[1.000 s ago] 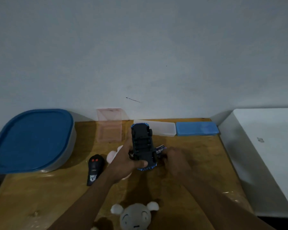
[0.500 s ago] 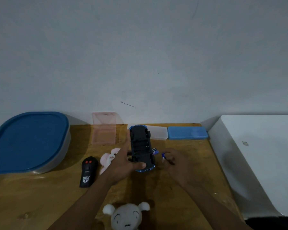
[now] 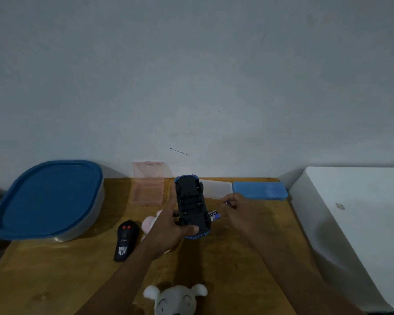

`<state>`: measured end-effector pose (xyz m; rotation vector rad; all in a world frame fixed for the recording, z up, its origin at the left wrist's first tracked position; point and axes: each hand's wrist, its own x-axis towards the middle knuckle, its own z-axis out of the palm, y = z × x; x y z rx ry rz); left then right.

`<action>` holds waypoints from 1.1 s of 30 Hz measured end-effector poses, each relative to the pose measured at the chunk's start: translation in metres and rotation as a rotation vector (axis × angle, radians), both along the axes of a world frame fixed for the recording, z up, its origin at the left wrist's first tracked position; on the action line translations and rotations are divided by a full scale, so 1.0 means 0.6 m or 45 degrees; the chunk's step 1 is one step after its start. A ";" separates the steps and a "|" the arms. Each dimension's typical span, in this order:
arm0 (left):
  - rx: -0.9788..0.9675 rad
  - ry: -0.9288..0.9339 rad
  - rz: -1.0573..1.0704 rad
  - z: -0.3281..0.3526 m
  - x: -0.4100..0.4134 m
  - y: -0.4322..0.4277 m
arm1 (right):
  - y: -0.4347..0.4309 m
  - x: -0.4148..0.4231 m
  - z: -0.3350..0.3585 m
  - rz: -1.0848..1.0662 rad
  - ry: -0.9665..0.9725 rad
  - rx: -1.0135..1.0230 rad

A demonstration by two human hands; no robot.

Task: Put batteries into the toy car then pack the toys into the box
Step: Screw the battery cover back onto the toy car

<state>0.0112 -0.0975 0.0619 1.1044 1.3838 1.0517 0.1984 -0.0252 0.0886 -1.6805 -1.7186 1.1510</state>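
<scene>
My left grip (image 3: 168, 228) clasps the upturned toy car (image 3: 191, 205); my right grip (image 3: 239, 212) pinches a small battery (image 3: 227, 202). Left of both: remote (image 3: 125, 239), lidded blue box (image 3: 48, 198), contents hidden. Beyond: open pink case (image 3: 148, 189).

**Dim, Bluish Light and a Wide-Angle Bend**

The picture is dim and grey-blue, without glare. The wall (image 3: 191, 76) is palest near its lower middle and darkens toward the corners. Soft shadow lies on the wall beside the blue-lidded container (image 3: 48, 198) and on the table (image 3: 55, 280) below the left hand (image 3: 168, 228) and toy car (image 3: 191, 205). The table's edges splay toward the borders. Detail is soft: the battery (image 3: 227, 202) pinched in the right hand (image 3: 237, 212) shows only a purple glint.
</scene>
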 end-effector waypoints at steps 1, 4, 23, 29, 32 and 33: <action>0.005 -0.003 0.006 0.000 0.001 0.003 | 0.003 -0.002 0.005 -0.031 0.101 -0.031; 0.024 -0.009 0.018 -0.008 0.005 0.013 | 0.014 -0.010 0.019 -0.128 0.334 -0.019; 0.049 0.015 0.029 -0.030 0.018 0.029 | 0.001 -0.091 -0.020 -0.415 0.251 0.245; 0.050 0.048 -0.021 -0.024 0.022 0.030 | -0.004 -0.102 -0.029 -0.442 0.245 0.265; 0.041 0.076 -0.030 -0.022 0.015 0.030 | -0.004 -0.098 -0.024 -0.451 0.323 0.114; 0.029 0.069 -0.040 -0.021 0.012 0.029 | -0.003 -0.096 -0.023 -0.463 0.380 0.034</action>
